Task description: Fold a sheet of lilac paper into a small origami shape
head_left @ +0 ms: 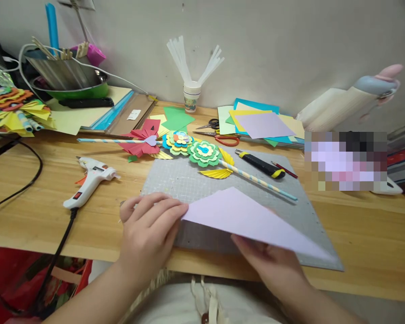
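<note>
A sheet of light purple paper [243, 218] is held tilted above the grey cutting mat [310, 234], its outline close to a triangle. My left hand [151, 225] pinches the left corner of the paper between closed fingers. Under the near edge, my right hand [273, 261] grips the sheet from below; most of its fingers are hidden by the paper. Beyond the paper, a paper flower stick [259, 180] with green, blue and yellow layered flowers lies across the mat. A black and yellow utility knife [261, 164] rests to its right.
On the left lies a white hot glue gun [91, 180] with its cord over the table edge. Scissors [222, 137], coloured paper sheets [263, 123], a red paper flower [140, 141] and a cup [191, 99] of white sticks stand farther back. A pencil [286, 170] is near the knife.
</note>
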A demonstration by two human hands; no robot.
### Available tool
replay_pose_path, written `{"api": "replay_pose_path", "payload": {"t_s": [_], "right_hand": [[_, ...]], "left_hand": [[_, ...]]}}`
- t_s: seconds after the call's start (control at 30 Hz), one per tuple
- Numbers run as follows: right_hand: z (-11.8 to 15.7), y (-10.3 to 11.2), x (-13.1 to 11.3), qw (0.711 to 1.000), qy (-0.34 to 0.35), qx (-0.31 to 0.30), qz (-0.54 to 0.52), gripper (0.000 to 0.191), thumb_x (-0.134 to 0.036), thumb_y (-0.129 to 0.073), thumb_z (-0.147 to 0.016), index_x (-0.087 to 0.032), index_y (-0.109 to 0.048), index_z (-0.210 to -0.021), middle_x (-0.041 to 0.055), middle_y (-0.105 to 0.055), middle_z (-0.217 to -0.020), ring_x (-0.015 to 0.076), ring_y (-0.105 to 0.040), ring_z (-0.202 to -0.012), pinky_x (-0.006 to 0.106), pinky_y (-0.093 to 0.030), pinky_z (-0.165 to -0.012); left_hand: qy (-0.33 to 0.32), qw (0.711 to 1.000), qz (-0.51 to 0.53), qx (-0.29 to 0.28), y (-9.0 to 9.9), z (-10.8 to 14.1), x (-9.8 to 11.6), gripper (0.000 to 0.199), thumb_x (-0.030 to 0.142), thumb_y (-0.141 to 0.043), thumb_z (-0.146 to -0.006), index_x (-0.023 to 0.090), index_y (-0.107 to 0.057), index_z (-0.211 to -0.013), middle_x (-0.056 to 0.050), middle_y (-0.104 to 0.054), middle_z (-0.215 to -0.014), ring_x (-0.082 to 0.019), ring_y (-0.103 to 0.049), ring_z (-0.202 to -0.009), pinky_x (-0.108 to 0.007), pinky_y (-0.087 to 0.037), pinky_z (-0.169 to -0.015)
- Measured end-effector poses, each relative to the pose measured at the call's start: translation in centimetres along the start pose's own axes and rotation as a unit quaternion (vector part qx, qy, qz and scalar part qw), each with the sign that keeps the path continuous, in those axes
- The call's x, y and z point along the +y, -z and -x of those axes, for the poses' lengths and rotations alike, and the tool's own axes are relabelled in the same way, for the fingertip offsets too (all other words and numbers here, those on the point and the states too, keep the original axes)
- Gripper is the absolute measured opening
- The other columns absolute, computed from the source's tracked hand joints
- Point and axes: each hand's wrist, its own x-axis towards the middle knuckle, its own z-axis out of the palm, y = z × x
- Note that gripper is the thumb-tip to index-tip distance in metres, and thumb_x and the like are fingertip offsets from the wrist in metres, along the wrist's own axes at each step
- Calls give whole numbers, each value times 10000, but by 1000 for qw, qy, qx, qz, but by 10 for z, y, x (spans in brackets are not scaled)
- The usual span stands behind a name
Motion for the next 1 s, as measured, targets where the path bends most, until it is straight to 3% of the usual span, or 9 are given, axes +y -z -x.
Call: {"api": "replay_pose_path", "payload": {"t_s": [0.1, 0.13, 0.23, 0.3, 0.47, 0.6, 0.7, 0.83, 1.0], "right_hand": [[-9, 10, 10, 993, 61, 96, 3, 658, -349, -528, -910, -325, -191, -1475, 166, -479, -1378, 317, -559, -1175, 533, -505, -908], [-13, 15, 9, 993, 82, 81, 32, 690, -330, -535, -912, -335, -163, -1494, 152, -444, -1417, 315, -511, -1243, 536, -465, -969], [-21, 32, -1, 972, 179, -58, 139, 466, -295, -539, -928, -375, -467, -1382, 64, -424, -1476, 305, -427, -1336, 501, -393, -1059], [-24, 42, -9, 947, 266, -81, 160, 355, -290, -541, -927, -333, -597, -1275, 64, -484, -1445, 307, -439, -1332, 516, -343, -1092], [-30, 48, -10, 871, 400, -160, 235, 433, -103, -437, -941, -282, -559, -1316, 51, -577, -1375, 234, -451, -1341, 528, -250, -1150], [-28, 45, 2, 840, 378, -281, 269, 482, -66, -393, -945, -225, -487, -1390, 74, -554, -1392, 223, -439, -1349, 534, -298, -1139], [-25, 44, 7, 842, 356, -303, 269, 469, -75, -403, -945, -196, -492, -1389, 103, -539, -1404, 238, -453, -1339, 535, -356, -1103], [-25, 46, 5, 873, 323, -292, 219, 437, -142, -456, -940, -224, -526, -1363, 108, -578, -1369, 240, -518, -1279, 483, -429, -1036], [-39, 44, 1, 932, 198, -276, 128, 337, -230, -472, -949, -239, -581, -1268, 85, -683, -1188, 226, -618, -1093, 400, -473, -930]], "left_hand": [[14, 1000, 14, -10, -1, 0, -2, 236, 93, -560, -883, 289, -656, -973, 30, -756, -925, -218, -638, -937, -434, -388, -827], [5, 1000, 13, -7, -1, 0, -1, 241, 89, -566, -879, 294, -655, -970, 37, -757, -917, -219, -639, -932, -434, -383, -819], [-42, 999, -15, -1, -2, -1, 1, 278, 67, -580, -859, 294, -639, -1007, 38, -755, -925, -218, -626, -915, -415, -371, -783], [-88, 994, -63, 4, -2, 0, -1, 290, 63, -572, -855, 261, -620, -1063, -1, -746, -949, -224, -603, -922, -403, -371, -773], [-133, 981, -136, -33, -7, 3, -7, 202, 73, -506, -887, 223, -589, -994, -39, -708, -996, -229, -581, -957, -394, -345, -795], [-102, 980, -115, -128, -7, 9, 1, 202, 72, -470, -887, 210, -604, -950, -36, -685, -1005, -225, -584, -955, -384, -357, -817], [-114, 974, -52, -191, -4, 14, 8, 216, 133, -473, -918, 224, -605, -1062, -24, -680, -1025, -210, -579, -938, -373, -359, -830], [-119, 971, -33, -205, -3, 17, 9, 235, 148, -459, -933, 216, -612, -1099, -28, -689, -970, -201, -586, -881, -362, -354, -803], [-4, 979, 0, -204, -9, 16, 1, 171, 197, -467, -938, 232, -629, -982, -15, -650, -912, -196, -574, -867, -364, -347, -783]]}}
